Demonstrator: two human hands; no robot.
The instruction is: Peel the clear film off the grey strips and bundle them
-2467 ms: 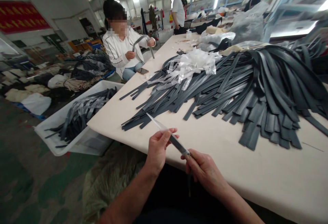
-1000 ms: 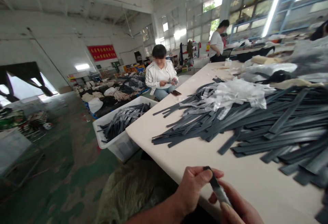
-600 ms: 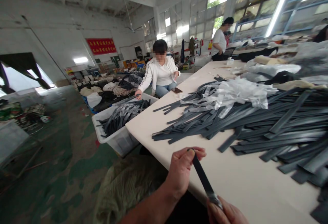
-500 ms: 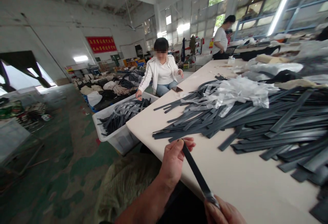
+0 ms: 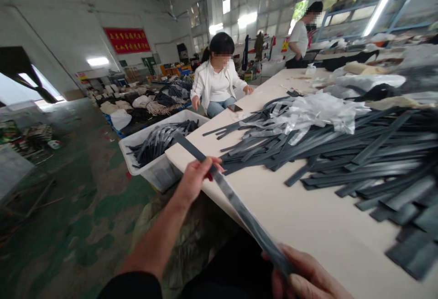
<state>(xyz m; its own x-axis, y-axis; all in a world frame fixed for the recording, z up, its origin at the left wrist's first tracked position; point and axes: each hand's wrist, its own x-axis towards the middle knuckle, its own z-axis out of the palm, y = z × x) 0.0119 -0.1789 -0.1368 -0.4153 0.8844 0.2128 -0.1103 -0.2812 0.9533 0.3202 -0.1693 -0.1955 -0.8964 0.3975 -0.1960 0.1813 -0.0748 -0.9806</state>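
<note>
A long flat dark grey strip [image 5: 236,197] stretches slantwise between my two hands over the table's near edge. My left hand [image 5: 200,173] pinches it between thumb and fingers, and its matte far end points up and left past them. Closed on the near end is my right hand [image 5: 308,274], low in the view. Between the hands the strip looks pale and shiny; whether a film covers it I cannot tell. Beyond my hands, a heap of similar dark strips [image 5: 328,153] lies on the table, with crumpled clear film [image 5: 308,114] on top.
The cream table [image 5: 260,203] has its corner beside a white bin [image 5: 159,178] of dark strips. A person in a white jacket [image 5: 215,82] sits behind the bin, near a phone [image 5: 234,107] on the table. Another person [image 5: 299,39] stands farther back.
My left hand has moved left and up, and more of the strip shows between my hands, its far end now beyond my left fingers. The seated person's hand has left the bin.
</note>
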